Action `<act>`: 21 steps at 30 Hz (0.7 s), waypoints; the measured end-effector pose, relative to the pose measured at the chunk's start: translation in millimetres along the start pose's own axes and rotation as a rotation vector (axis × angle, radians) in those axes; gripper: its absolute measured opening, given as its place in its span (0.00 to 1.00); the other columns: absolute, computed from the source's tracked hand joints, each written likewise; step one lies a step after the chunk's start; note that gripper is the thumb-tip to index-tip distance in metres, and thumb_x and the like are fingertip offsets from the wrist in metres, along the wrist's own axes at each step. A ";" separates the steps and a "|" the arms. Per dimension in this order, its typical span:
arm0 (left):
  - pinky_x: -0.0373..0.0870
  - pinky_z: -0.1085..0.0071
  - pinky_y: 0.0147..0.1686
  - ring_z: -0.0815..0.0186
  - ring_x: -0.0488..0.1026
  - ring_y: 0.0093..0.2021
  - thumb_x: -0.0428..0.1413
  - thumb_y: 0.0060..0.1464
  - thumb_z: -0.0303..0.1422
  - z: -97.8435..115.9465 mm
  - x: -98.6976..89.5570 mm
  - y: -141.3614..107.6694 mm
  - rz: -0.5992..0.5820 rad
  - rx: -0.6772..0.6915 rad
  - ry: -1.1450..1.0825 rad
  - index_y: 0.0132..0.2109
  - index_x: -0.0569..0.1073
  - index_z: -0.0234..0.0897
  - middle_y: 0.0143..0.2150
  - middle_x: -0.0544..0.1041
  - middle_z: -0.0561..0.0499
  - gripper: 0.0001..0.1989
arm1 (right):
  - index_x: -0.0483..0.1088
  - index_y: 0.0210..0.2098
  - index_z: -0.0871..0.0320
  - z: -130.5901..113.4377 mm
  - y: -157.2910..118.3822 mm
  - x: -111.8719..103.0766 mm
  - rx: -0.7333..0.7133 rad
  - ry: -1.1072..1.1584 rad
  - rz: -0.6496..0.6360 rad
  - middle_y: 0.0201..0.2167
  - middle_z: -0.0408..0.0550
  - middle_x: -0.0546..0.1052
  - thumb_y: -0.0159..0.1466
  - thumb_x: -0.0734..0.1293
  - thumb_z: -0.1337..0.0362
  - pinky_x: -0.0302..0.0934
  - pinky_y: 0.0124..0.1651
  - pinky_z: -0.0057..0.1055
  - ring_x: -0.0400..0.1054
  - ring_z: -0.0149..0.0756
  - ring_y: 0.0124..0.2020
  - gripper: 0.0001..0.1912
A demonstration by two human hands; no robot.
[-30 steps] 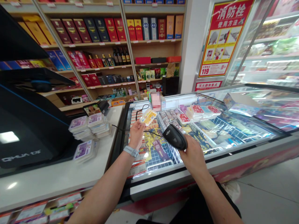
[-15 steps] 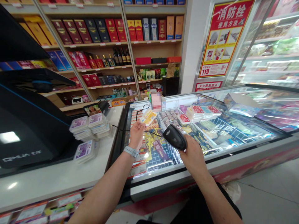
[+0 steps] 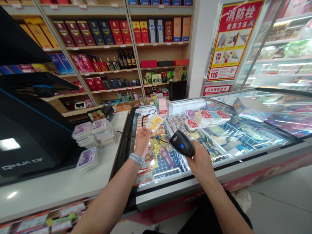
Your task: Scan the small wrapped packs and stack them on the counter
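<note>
My left hand [image 3: 143, 139] pinches the near end of a flat clear pack with a yellow and white label [image 3: 155, 123], held above the freezer's glass top. A watch circles that wrist. My right hand [image 3: 201, 161] is wrapped round a black barcode scanner [image 3: 181, 143], its head pointing towards the pack. A blue light shows on the scanner's top. The scanner's black cable [image 3: 159, 139] runs left past my left hand. Beyond the scanner, several packs with red and white labels [image 3: 206, 114] lie stacked on the glass.
On the white counter [image 3: 60, 191] to the left stand stacks of purple-labelled packs [image 3: 83, 130], beside a black checkout machine [image 3: 31, 130]. The chest freezer [image 3: 170, 191] spans the front, with baskets of packets under its glass. Shelves of boxes and bottles [image 3: 97, 32] line the back.
A blue light has come on atop the scanner. Both hands, the pack and the scanner stay almost where they were.
</note>
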State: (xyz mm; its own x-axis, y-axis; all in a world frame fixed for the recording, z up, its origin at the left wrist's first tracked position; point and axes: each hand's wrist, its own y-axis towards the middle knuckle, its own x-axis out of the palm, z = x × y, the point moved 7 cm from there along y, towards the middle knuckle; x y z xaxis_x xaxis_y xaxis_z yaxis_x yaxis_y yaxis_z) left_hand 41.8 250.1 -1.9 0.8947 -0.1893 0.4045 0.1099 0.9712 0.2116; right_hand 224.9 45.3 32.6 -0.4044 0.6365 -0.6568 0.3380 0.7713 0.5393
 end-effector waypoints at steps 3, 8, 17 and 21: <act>0.69 0.68 0.45 0.66 0.75 0.41 0.64 0.42 0.33 -1.4 -1.4 1.2 0.001 0.004 0.009 0.38 0.69 0.35 0.40 0.78 0.48 0.16 | 0.65 0.43 0.58 0.2 -0.2 0.5 0.001 -0.002 0.000 0.38 0.52 0.73 0.55 0.61 0.71 0.61 0.46 0.43 0.67 0.47 0.42 0.15; 0.69 0.68 0.45 0.66 0.75 0.41 0.64 0.42 0.34 -2.9 -2.7 2.1 0.006 0.007 0.014 0.38 0.69 0.35 0.40 0.78 0.48 0.16 | 0.65 0.43 0.57 0.8 -0.3 0.8 0.001 0.002 0.003 0.38 0.52 0.73 0.56 0.61 0.71 0.61 0.46 0.44 0.67 0.47 0.41 0.14; 0.70 0.69 0.45 0.67 0.76 0.42 0.64 0.42 0.34 -3.4 -1.0 0.6 -0.009 -0.003 0.013 0.38 0.69 0.36 0.41 0.78 0.48 0.16 | 0.64 0.47 0.58 2.2 -2.3 -1.3 -0.009 0.035 0.036 0.41 0.52 0.73 0.56 0.62 0.71 0.62 0.49 0.45 0.67 0.47 0.45 0.19; 0.72 0.67 0.45 0.66 0.76 0.42 0.65 0.42 0.35 -6.5 -0.4 -1.0 -0.015 -0.018 0.026 0.38 0.69 0.35 0.41 0.78 0.47 0.17 | 0.64 0.48 0.58 2.7 -3.7 -2.3 -0.007 0.029 0.040 0.41 0.52 0.73 0.55 0.62 0.71 0.62 0.49 0.45 0.67 0.48 0.45 0.20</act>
State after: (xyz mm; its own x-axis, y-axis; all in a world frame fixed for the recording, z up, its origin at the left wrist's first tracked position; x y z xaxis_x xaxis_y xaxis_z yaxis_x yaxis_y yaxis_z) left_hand 44.2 250.1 -8.1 0.9039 -0.2000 0.3781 0.1306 0.9708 0.2013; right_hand 226.8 40.9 30.6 -0.4155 0.6664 -0.6191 0.3485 0.7453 0.5683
